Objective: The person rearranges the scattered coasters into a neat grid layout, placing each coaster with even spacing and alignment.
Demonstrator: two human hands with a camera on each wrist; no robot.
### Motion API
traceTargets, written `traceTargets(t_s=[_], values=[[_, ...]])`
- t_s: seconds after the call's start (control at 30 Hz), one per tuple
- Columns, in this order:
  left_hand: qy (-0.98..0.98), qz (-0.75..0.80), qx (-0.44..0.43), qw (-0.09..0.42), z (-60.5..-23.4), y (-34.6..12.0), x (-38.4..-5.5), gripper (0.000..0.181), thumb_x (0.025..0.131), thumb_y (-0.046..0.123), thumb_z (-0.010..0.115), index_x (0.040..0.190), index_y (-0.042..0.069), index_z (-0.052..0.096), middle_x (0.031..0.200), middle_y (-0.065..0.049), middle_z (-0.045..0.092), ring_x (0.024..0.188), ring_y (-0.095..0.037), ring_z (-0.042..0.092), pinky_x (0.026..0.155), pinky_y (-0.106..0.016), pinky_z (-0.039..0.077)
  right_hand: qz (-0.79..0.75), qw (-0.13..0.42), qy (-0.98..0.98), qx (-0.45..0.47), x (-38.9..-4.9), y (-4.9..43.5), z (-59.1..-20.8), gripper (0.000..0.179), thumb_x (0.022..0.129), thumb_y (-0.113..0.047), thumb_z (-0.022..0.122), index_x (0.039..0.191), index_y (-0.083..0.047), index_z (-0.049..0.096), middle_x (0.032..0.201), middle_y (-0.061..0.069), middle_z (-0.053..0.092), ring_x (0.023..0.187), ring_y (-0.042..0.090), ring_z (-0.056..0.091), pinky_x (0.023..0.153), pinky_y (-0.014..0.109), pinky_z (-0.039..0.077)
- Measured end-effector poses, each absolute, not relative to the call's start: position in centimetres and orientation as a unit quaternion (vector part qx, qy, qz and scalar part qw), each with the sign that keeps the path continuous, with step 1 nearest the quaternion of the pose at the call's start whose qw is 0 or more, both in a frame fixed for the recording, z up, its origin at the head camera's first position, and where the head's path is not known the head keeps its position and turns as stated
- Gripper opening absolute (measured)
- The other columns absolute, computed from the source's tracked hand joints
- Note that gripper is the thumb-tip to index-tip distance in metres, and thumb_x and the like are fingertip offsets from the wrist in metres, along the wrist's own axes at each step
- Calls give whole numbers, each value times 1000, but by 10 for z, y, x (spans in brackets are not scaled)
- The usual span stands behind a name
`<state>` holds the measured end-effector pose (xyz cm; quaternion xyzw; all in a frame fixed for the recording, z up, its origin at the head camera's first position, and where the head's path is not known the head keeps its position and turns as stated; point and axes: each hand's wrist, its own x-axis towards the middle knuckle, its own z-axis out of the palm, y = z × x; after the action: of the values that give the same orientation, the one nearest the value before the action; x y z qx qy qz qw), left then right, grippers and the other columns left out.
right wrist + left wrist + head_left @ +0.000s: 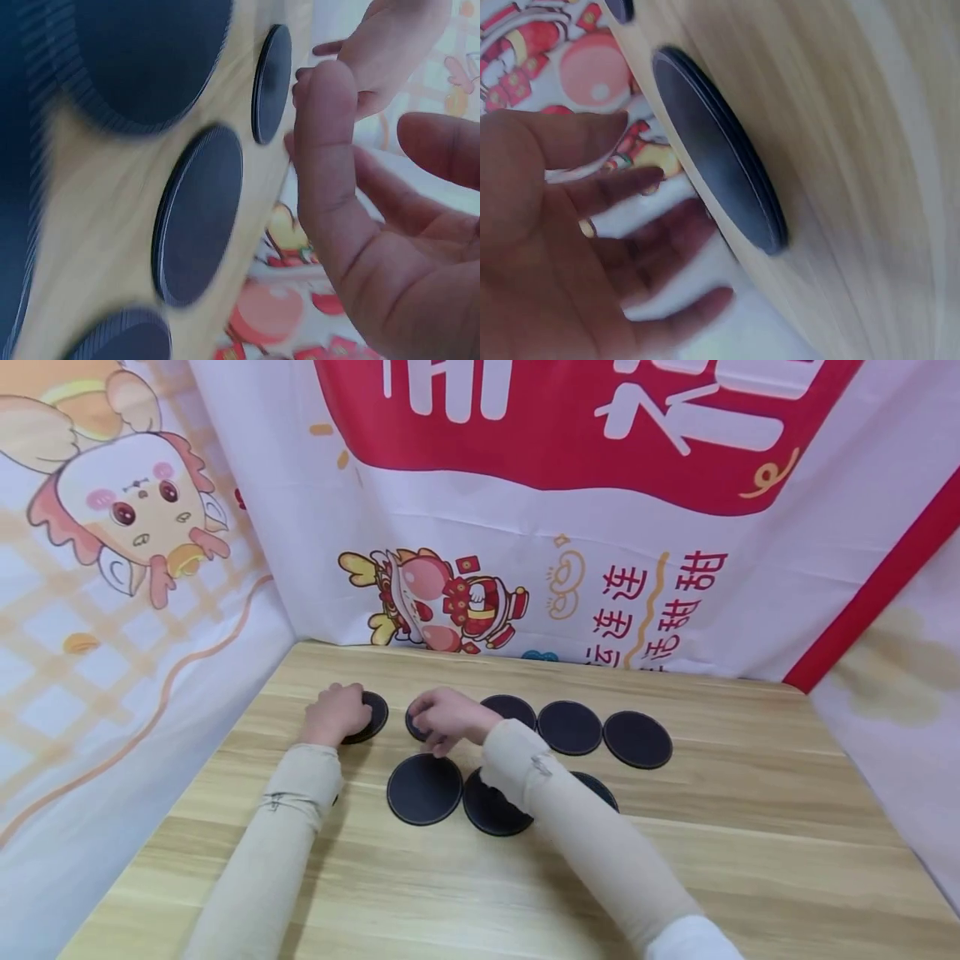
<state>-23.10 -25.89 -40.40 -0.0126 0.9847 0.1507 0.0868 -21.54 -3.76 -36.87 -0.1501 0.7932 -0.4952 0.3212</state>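
My left hand (333,714) is at the leftmost round black coaster (378,714) in the back row. In the left wrist view its fingers are spread and loosely bent beside that coaster (712,150), whose edge shows a layered line; nothing is in the grasp. Over the second back-row coaster (413,727) hovers my right hand (453,717), partly covering it. The right wrist view has this hand's fingers (326,150) loosely bent and holding nothing, with the coaster (201,217) off to one side.
Three more coasters (637,739) continue the back row to the right. In front lies another row of coasters (424,789), partly hidden by my right sleeve. They rest on a wood-grain table (750,860), bordered by printed cloth (562,518) at the back and sides.
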Motion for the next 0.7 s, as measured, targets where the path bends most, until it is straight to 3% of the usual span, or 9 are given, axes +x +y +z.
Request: traceTargets(t_s=[0.2,0.33,0.6,0.7], values=[[974,153,-105,127,-404,-261,-227,59,99,28,52,141,-11,44,130,-43,38,122,-58,40,90,-69,43,-547,361,748,-103,-231,-80,-384,59,103,-9,53,158,-7,32,142,21,50,106,43,65,86,51,56],[973,163,-112,122,-406,-256,-227,64,98,34,56,141,-12,44,127,-44,37,120,-57,41,88,-66,46,-555,374,738,-88,-233,-99,-391,68,102,-8,53,162,-11,21,146,22,46,106,46,65,87,53,56],[972,166,-118,118,-405,-257,-227,62,98,34,60,138,-12,49,125,-41,38,117,-54,42,89,-63,47,-530,350,768,-85,-232,-109,-392,68,99,-5,52,161,-12,25,144,20,47,97,44,68,81,52,58],[973,164,-116,115,-406,-261,-226,63,99,36,62,137,-13,50,125,-40,38,116,-53,43,88,-62,47,-512,333,787,-92,-232,-106,-392,63,98,-4,48,159,-10,30,133,27,56,90,43,69,79,51,59]])
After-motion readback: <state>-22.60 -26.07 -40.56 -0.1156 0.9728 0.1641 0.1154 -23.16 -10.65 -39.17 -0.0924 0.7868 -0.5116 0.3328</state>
